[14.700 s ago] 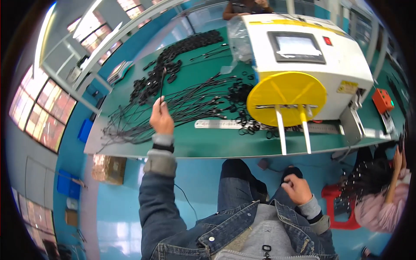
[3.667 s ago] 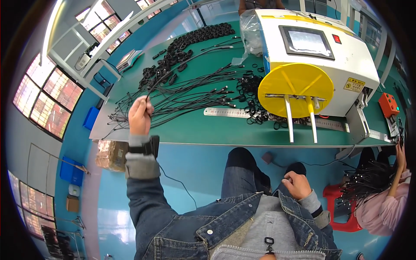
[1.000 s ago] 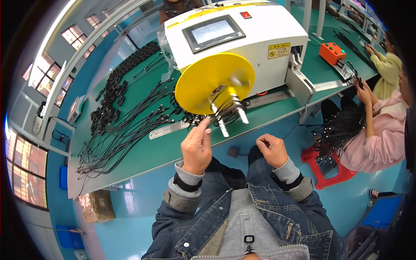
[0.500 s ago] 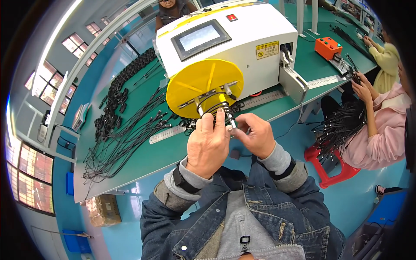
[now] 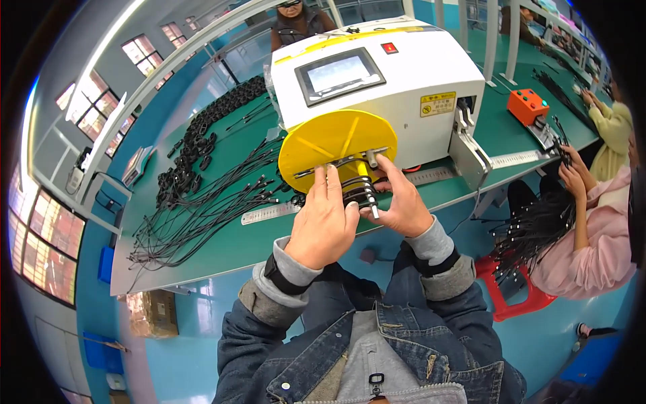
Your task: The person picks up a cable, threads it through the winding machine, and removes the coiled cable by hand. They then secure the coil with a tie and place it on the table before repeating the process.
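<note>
Both hands meet at the coil of black cable (image 5: 359, 190) wound on the metal prongs of the yellow disc (image 5: 336, 143). The left hand (image 5: 325, 222) and right hand (image 5: 398, 200) close their grip around it (fingers curled), above the green tabletop (image 5: 222, 246).

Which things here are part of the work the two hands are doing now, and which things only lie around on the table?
In the work:
left hand
right hand
black cable coil
metal pegs
yellow disc

Lying about:
loose black cables
steel ruler
orange box
pile of black parts
</note>
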`<state>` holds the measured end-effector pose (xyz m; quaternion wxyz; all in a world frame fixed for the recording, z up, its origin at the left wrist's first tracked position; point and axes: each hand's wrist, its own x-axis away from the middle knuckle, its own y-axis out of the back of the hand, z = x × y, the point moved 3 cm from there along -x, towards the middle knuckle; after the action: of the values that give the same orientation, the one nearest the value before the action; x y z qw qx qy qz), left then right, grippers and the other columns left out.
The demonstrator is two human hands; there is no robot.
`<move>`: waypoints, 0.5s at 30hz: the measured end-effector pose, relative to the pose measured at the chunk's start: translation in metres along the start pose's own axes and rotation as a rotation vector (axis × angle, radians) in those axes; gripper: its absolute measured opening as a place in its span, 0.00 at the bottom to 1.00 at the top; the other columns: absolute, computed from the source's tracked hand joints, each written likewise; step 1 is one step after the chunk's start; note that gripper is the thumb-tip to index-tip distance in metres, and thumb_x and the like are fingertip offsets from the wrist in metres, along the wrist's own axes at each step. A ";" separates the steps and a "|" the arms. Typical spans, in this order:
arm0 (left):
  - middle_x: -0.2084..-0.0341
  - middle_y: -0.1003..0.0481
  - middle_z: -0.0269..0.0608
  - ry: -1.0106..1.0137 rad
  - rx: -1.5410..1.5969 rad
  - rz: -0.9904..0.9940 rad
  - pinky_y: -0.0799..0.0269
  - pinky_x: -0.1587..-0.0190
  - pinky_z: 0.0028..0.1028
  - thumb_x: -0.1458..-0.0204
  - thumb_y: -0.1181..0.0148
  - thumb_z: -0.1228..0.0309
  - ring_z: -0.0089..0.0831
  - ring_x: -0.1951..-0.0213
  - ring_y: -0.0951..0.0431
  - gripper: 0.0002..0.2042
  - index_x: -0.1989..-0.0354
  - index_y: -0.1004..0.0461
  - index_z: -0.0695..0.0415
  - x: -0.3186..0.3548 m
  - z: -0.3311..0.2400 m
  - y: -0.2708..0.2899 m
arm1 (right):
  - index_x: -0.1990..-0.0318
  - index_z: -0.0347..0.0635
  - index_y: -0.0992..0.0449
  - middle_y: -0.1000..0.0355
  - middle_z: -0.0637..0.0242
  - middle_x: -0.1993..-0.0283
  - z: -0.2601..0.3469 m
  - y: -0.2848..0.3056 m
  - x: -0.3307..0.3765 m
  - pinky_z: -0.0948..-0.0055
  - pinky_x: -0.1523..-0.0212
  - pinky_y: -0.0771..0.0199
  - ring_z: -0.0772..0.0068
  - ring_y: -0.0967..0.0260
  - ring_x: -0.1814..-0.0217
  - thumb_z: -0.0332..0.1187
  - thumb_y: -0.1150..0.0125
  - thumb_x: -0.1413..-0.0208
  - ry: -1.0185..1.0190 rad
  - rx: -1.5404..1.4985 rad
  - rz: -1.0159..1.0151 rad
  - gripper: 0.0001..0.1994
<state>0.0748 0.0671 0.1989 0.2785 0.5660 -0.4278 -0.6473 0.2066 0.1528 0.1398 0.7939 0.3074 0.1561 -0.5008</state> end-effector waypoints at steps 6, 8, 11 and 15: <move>0.53 0.41 0.69 0.046 0.209 -0.081 0.40 0.50 0.42 0.50 0.52 0.70 0.60 0.54 0.37 0.28 0.45 0.50 0.77 0.014 0.012 -0.004 | 0.40 0.32 0.50 0.40 0.50 0.48 -0.008 -0.034 -0.001 0.71 0.54 0.31 0.58 0.36 0.50 0.36 0.31 0.62 0.035 -0.401 -0.010 0.43; 0.59 0.37 0.65 0.040 0.295 -0.146 0.36 0.55 0.41 0.51 0.51 0.71 0.56 0.59 0.34 0.26 0.46 0.47 0.74 0.015 0.017 -0.004 | 0.40 0.32 0.50 0.37 0.50 0.51 -0.009 -0.046 0.002 0.71 0.56 0.30 0.56 0.34 0.51 0.33 0.34 0.59 0.045 -0.502 -0.048 0.39; 0.66 0.35 0.59 0.075 0.327 -0.079 0.35 0.61 0.41 0.51 0.50 0.72 0.54 0.64 0.33 0.22 0.50 0.43 0.70 0.022 0.029 -0.005 | 0.43 0.32 0.47 0.33 0.49 0.58 0.021 -0.067 0.025 0.68 0.60 0.29 0.53 0.31 0.57 0.31 0.37 0.56 0.016 -0.124 -0.197 0.34; 0.71 0.34 0.53 0.067 0.380 -0.054 0.34 0.67 0.40 0.52 0.49 0.72 0.51 0.69 0.31 0.15 0.57 0.39 0.65 0.013 0.031 -0.002 | 0.48 0.32 0.42 0.30 0.50 0.66 0.029 -0.066 0.014 0.67 0.66 0.28 0.54 0.28 0.65 0.28 0.40 0.54 0.042 0.198 -0.348 0.25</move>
<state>0.0425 0.0641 0.1903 0.1632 0.6411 -0.5174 -0.5428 0.1520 0.1040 0.1319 0.6579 0.3627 0.1735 -0.6368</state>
